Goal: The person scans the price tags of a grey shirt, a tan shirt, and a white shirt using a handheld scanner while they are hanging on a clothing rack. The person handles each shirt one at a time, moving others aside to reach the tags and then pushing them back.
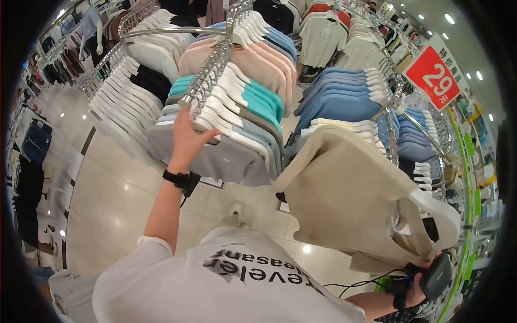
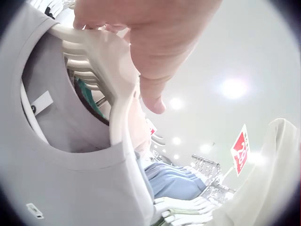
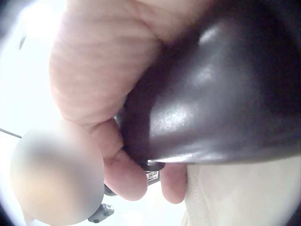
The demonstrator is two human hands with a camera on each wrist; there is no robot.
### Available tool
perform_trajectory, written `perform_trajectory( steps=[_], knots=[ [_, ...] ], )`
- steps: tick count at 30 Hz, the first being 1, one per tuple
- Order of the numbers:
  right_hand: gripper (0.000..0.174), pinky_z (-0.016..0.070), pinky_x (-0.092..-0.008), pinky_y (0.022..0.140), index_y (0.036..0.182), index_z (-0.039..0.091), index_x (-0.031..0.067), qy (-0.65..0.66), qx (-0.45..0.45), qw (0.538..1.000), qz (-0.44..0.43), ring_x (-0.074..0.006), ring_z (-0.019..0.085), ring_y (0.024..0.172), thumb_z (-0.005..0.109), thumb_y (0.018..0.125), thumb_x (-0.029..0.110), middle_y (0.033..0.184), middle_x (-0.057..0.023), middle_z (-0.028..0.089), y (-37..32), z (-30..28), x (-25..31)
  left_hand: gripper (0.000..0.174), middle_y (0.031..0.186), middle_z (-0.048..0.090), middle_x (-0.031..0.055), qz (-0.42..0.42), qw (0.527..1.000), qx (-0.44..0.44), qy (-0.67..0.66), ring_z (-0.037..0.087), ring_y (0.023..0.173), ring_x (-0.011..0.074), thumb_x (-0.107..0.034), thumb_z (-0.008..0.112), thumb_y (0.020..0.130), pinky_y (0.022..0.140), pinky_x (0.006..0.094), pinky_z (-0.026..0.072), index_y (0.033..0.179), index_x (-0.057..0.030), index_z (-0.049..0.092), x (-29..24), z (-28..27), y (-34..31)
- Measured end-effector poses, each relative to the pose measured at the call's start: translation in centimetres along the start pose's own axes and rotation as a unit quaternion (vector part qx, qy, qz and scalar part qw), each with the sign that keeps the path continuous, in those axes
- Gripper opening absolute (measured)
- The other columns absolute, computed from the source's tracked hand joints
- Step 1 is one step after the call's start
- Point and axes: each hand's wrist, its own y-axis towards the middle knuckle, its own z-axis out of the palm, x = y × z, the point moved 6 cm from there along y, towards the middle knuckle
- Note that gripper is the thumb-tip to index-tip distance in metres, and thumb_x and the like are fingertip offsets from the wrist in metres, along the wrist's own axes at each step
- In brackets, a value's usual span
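My left hand is at the front end of a chrome rail, fingers curled over the top of a white hanger and thumb stretched out to the side. A grey T-shirt hangs from that hanger, at the front of a row of shirts. My right hand, low at the right, grips a glossy black rounded device, its fingertips wrapped round the edge in the right wrist view. Close above that hand, a beige long-sleeved top is spread on a white hanger. What the device is, I cannot tell.
Blue shirts fill the rack at the right, below a red price sign. White and black shirts hang on the rack at the left. Thin black cables run to the right hand. Tiled floor lies between the racks and me.
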Motion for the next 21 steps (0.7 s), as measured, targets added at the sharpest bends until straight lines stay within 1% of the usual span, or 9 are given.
perform_trajectory(
  steps=[4,6,7,10,12,14,15,18,21],
  knots=[
    [0.062,0.0475,-0.0442,0.103,0.132,0.062,-0.0029,0.054,0.056,0.995,-0.06,-0.0247,0.067,0.106,0.08,0.088,0.037,0.1,-0.0094,0.075,2.1,3.1,1.5,0.065,0.13,0.063,0.0234,-0.023,0.997,-0.062,-0.034,0.06,0.12,0.0391,-0.031,0.088,0.082,0.106,0.0452,0.0463,0.129,0.0054,0.06,-2.2,-1.8,-2.3],
    [0.061,0.0348,-0.0453,0.117,0.123,0.069,-0.0022,0.082,0.133,0.987,0.032,-0.031,0.056,0.132,0.084,0.083,0.041,0.115,-0.0106,0.073,2.7,5.1,-1.0,0.054,0.13,0.064,0.021,-0.028,0.998,-0.043,-0.041,0.061,0.121,0.0358,-0.028,0.082,0.089,0.105,0.0431,0.0465,0.126,0.0051,0.062,-4.6,-3.2,-3.4],
    [0.063,0.0391,-0.0446,0.113,0.125,0.068,-0.0025,0.096,0.145,0.983,0.059,-0.0289,0.06,0.125,0.084,0.082,0.041,0.108,-0.0086,0.074,3.8,6.5,-0.6,0.043,0.129,0.065,0.0186,-0.037,0.998,-0.029,-0.042,0.061,0.121,0.0325,-0.026,0.076,0.096,0.104,0.041,0.0467,0.123,0.0048,0.063,-5.7,-3.7,-3.7],
    [0.072,0.0488,-0.041,0.101,0.134,0.064,-0.0039,0.236,0.177,0.951,0.092,-0.0226,0.067,0.107,0.086,0.081,0.04,0.101,-0.0062,0.075,6.6,11.6,2.2,0.036,0.13,0.066,0.0141,-0.09,0.948,0.056,-0.301,0.061,0.122,0.0247,-0.029,0.062,0.107,0.104,0.0379,0.0467,0.123,0.0025,0.066,-7.5,-4.1,-4.1],
    [0.077,0.0507,-0.0386,0.096,0.14,0.059,-0.0052,0.166,0.185,0.963,-0.101,-0.0211,0.068,0.104,0.088,0.079,0.033,0.103,-0.0069,0.075,9.3,14.2,4.4,0.042,0.133,0.066,0.0116,-0.058,0.919,0.098,-0.378,0.059,0.123,0.0198,-0.035,0.048,0.112,0.105,0.0363,0.0458,0.126,0.001,0.066,-10.1,-5.5,-3.6],
    [0.07,0.0567,-0.0381,0.093,0.142,0.056,-0.0039,0.37,0.225,0.901,-0.034,-0.0203,0.072,0.104,0.086,0.079,0.001,0.114,-0.0111,0.076,10.5,16.7,5.3,0.06,0.138,0.064,0.0129,0.037,0.93,0.105,-0.35,0.059,0.129,0.0237,-0.053,0.042,0.111,0.113,0.0395,0.0423,0.134,-0.0006,0.062,-14.0,-7.3,-2.4],
    [0.062,0.055,-0.0365,0.095,0.136,0.061,-0.0068,0.499,0.234,0.832,0.057,-0.021,0.071,0.106,0.084,0.079,0.0,0.115,-0.0119,0.076,10.7,18.1,6.0,0.046,0.129,0.069,0.0132,0.067,0.925,0.083,-0.364,0.062,0.121,0.0219,-0.039,0.055,0.108,0.106,0.0355,0.0457,0.129,0.0014,0.065,-15.8,-8.4,-1.8],
    [0.055,0.0545,-0.036,0.094,0.13,0.064,-0.0054,0.451,0.286,0.845,-0.027,-0.0202,0.07,0.105,0.084,0.079,-0.001,0.117,-0.0115,0.075,12.4,20.8,8.3,0.046,0.123,0.072,0.0145,0.13,0.954,0.136,-0.233,0.066,0.115,0.0243,-0.036,0.065,0.103,0.101,0.0365,0.0495,0.129,0.0012,0.065,-17.4,-9.4,-0.9],
    [0.052,0.0541,-0.0344,0.092,0.124,0.068,-0.0013,0.467,0.274,0.84,-0.02,-0.0193,0.069,0.098,0.086,0.075,-0.001,0.111,-0.0075,0.075,13.1,23.8,9.3,0.042,0.099,0.073,0.014,0.184,0.971,0.108,-0.108,0.07,0.088,0.0281,-0.036,0.079,0.091,0.081,0.0357,0.054,0.111,-0.0006,0.069,-19.8,-9.0,-0.5]
  ],
)
